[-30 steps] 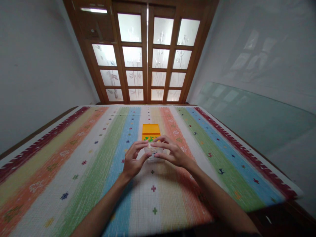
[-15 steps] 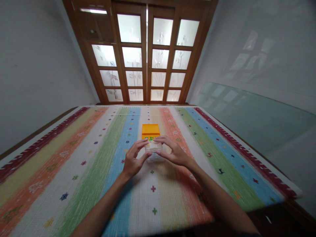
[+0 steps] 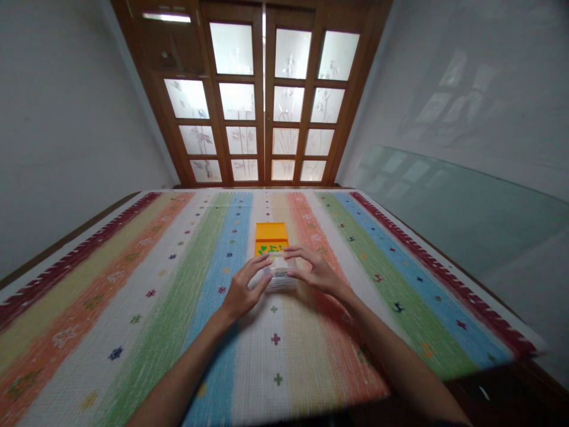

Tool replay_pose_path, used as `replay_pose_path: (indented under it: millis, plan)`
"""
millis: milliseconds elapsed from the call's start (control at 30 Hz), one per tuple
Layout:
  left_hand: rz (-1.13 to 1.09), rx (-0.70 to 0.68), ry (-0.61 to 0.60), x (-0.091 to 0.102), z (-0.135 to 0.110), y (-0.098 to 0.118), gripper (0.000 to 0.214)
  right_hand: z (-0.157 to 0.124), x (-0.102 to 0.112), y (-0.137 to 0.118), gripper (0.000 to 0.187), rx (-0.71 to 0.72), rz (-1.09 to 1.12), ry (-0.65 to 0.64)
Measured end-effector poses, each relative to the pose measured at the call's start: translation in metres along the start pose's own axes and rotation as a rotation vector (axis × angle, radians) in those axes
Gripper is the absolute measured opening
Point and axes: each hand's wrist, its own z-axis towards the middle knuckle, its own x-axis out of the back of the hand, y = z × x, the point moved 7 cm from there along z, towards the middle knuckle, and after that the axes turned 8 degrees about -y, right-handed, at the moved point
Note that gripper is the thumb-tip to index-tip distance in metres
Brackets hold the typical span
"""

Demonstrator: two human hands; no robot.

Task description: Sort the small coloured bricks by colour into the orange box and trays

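In front of me, a shallow orange box lies opened out on the tablecloth. Small green pieces are scattered in its near half; their exact shapes are too small to make out. Just on the near side of it is a clear plastic box, held between my two hands. My left hand has its fingers and thumb curved against the left side. From the right, my right hand grips the other side with thumb below and fingers above. The clear box's near part shows between the thumbs.
A striped, patterned tablecloth covers the table. Wooden doors with frosted panes stand beyond the far edge. A pale glass panel leans along the right wall.
My hands have moved slightly apart and a little nearer to me, with the clear box. The green pieces in the orange box now look more spread out and show more fully.
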Motion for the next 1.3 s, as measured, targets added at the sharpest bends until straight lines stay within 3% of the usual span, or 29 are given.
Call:
replay_pose_path:
  millis: [333, 467, 633, 833, 1000, 1300]
  plan:
    - [0.018, -0.04, -0.032, -0.004, -0.003, -0.002, 0.034, 0.001, -0.002, 0.002, 0.034, -0.016, 0.01, -0.081]
    - [0.017, -0.019, -0.027, -0.001, -0.003, -0.001, 0.04, 0.003, 0.011, 0.004, 0.03, -0.077, 0.017, 0.029]
    - [-0.028, 0.075, 0.015, 0.005, -0.004, -0.006, 0.032, 0.009, 0.027, 0.039, 0.028, -0.287, -0.043, 0.173]
    - [-0.068, 0.262, 0.142, 0.016, -0.007, -0.029, 0.027, 0.023, 0.018, 0.093, 0.023, -0.638, -0.19, 0.085]
    - [-0.106, 0.383, 0.213, 0.023, -0.013, -0.05, 0.028, 0.041, 0.006, 0.112, 0.018, -0.731, -0.25, 0.053]
    - [-0.11, 0.393, 0.216, 0.023, -0.016, -0.059, 0.023, 0.056, -0.007, 0.134, 0.014, -0.861, -0.344, 0.04]
